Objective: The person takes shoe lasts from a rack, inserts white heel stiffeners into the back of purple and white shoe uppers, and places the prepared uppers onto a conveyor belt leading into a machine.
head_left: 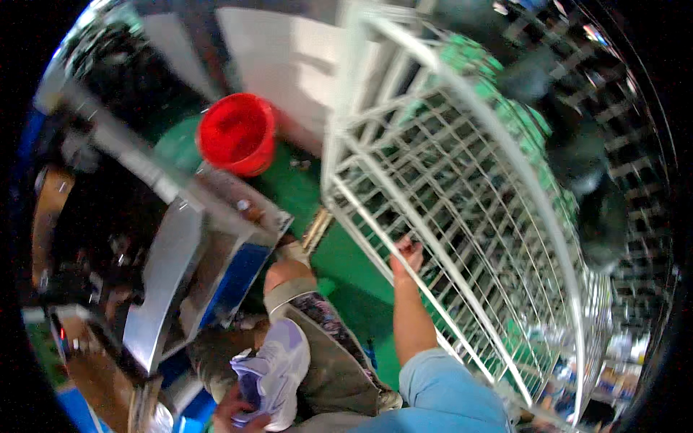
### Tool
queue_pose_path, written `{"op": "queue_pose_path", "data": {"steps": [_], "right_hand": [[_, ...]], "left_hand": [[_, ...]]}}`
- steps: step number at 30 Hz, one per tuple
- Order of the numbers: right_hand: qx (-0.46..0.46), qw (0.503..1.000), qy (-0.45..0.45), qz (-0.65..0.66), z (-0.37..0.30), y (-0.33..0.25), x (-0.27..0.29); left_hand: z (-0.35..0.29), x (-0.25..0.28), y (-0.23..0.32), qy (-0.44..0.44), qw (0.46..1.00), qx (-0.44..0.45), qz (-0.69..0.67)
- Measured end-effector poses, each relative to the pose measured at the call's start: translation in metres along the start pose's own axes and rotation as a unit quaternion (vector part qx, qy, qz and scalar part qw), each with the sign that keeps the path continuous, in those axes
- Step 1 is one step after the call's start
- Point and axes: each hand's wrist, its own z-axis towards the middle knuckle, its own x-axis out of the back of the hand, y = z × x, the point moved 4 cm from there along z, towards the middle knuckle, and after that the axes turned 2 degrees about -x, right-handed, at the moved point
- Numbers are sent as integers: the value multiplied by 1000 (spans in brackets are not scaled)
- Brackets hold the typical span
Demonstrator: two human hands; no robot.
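Observation:
My left hand (242, 410) grips a white and lavender sports shoe (283, 368) by its opening, low in the picture over my lap. The shoe's sole side faces up and to the right. Stretched forward, my right arm ends with my right hand (409, 254) at the lower side bars of a white wire rack (427, 225). Its fingers are blurred and partly behind the wires, so I cannot make out whether they hold anything.
A red bucket (238, 136) stands ahead on the green floor (354, 278). To the left is a grey metal machine with a blue panel (234, 278). Dark, blurred shapes and green material (473, 61) lie beyond the rack. A cardboard-brown box (90, 368) sits at lower left.

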Motion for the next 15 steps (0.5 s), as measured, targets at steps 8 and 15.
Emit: {"op": "queue_pose_path", "data": {"steps": [8, 15], "right_hand": [[-228, 905, 27, -358, -52, 15, 66], [-405, 854, 11, -327, -59, 55, 11]], "left_hand": [[-241, 160, 30, 548, 831, -94, 28], [-265, 252, -4, 440, 785, 417, 127]]}}
